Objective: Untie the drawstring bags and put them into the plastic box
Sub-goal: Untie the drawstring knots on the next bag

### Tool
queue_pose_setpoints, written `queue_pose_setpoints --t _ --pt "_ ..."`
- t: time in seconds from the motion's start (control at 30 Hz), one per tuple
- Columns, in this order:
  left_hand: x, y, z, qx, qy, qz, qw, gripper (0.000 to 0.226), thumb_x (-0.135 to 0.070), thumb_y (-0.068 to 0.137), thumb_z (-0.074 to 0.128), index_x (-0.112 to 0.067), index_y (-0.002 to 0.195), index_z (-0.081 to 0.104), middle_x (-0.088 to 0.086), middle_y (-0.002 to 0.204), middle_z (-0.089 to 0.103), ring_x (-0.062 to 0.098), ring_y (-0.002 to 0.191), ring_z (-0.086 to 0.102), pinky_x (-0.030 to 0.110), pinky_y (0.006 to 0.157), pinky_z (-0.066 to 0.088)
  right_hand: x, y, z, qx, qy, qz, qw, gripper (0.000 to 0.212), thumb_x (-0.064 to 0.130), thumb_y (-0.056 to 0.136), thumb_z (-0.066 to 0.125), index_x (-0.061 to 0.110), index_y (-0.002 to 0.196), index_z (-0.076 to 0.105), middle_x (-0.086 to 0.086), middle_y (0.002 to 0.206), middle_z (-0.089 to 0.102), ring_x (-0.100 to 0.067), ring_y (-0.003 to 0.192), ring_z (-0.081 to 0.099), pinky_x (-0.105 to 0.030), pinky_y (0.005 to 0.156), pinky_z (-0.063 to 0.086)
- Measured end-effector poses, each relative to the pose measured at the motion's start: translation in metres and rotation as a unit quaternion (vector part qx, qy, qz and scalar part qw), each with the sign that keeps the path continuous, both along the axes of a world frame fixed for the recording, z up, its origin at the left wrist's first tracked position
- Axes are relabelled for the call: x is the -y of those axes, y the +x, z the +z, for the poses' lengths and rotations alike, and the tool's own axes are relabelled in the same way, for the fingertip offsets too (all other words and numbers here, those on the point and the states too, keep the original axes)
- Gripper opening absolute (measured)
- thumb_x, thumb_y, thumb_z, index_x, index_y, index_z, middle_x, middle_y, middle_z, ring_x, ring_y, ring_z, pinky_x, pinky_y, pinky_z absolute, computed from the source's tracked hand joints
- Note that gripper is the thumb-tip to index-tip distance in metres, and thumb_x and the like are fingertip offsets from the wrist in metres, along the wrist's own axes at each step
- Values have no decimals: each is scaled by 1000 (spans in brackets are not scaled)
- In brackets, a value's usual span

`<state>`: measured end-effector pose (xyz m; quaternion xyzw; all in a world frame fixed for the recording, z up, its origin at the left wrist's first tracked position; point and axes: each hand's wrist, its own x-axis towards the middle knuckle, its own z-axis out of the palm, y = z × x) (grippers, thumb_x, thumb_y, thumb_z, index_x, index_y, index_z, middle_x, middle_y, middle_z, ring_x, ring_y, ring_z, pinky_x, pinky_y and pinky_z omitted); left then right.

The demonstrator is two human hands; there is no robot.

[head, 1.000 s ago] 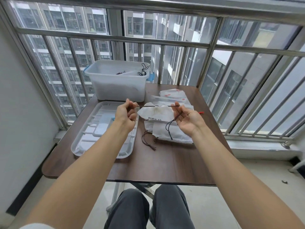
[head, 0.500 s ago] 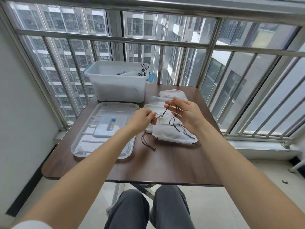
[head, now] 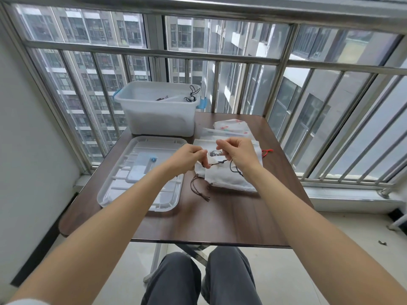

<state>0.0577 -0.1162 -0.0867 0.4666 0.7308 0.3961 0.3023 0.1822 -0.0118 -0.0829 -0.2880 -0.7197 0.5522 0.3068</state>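
Observation:
Several white drawstring bags point(head: 229, 179) lie piled on the brown table point(head: 220, 219), right of centre. Over the pile, my left hand point(head: 189, 158) and my right hand point(head: 239, 151) each pinch the dark drawstring point(head: 217, 163) of the top bag, fingers curled, close together. A loose brown cord point(head: 199, 188) trails from a lower bag onto the table. The translucent plastic box point(head: 160, 115) stands at the table's far left side, with a bag and dark cords inside.
The box's clear lid point(head: 141, 175) lies flat on the table's left, in front of the box. A bag with a red cord point(head: 267, 152) pokes out at the pile's right. Metal window bars surround the far and right sides. My knees show under the table's near edge.
A second ago my hands were apart, stretching the cord taut. They have since come together low over the top bag, both pinching its cord.

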Motion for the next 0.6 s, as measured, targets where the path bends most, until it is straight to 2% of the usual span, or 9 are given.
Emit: queue_pose_setpoints --t 0.07,0.13,0.2,0.27,0.3,0.37,0.43,0.5,0.6 --pt "1 -2 4 -25 26 14 999 37 -22 100 40 -9 73 62 -5 70 63 9 43 35 17 39 27 0 1 -3 11 -19 13 1000 13 7 90 55 4 82 66 4 64 59 -3 52 48 -16 58 39" --pt "2 -5 8 -59 61 37 996 35 -23 99 42 -13 72 63 -5 59 50 4 40 37 18 43 29 1 2 -6 9 -49 40 998 17 -2 88 53 1 98 65 0 86 65 -3 63 54 -18 66 42" --pt "3 -7 14 -103 86 37 990 35 -27 98 44 -19 70 62 3 57 40 10 45 33 26 49 27 1 4 -8 7 -44 53 998 20 -4 87 55 4 101 66 -3 96 66 -6 71 56 -18 68 44" --pt "4 -6 23 -179 73 19 981 33 -32 98 42 -22 74 63 8 63 49 14 52 40 30 57 31 1 6 -9 14 -32 48 998 15 1 84 62 11 95 65 -3 89 69 -7 64 55 -16 64 44" --pt "4 -4 28 -231 52 17 971 32 -35 98 41 -23 78 63 5 66 53 15 57 45 30 60 34 1 7 -9 24 -29 40 999 14 5 82 65 14 92 61 -2 82 71 -8 60 55 -16 61 44" --pt "3 -1 39 -343 20 18 939 32 -40 98 37 -26 85 62 -5 71 55 15 68 50 30 64 36 1 6 -11 38 -25 28 999 21 9 81 69 16 88 50 0 73 72 -7 54 57 -15 55 42" --pt "-1 -1 47 -428 15 8 904 31 -40 99 34 -27 89 60 -9 84 59 18 81 54 29 66 35 2 5 -12 37 -18 32 999 19 6 80 69 15 83 52 0 69 72 -7 52 60 -14 54 43" --pt "-7 -4 51 -474 29 -13 880 30 -40 99 35 -28 90 60 -9 96 64 20 89 58 28 62 30 4 3 -14 29 -22 45 998 8 -1 79 68 5 81 65 3 61 71 -6 49 60 -14 55 46" --pt "-15 -9 56 -494 38 -42 868 24 -38 97 43 -28 96 65 -8 103 67 22 94 61 26 62 30 6 4 -15 36 -27 54 997 16 -6 79 65 -9 94 68 11 54 67 1 48 60 -9 55 47"
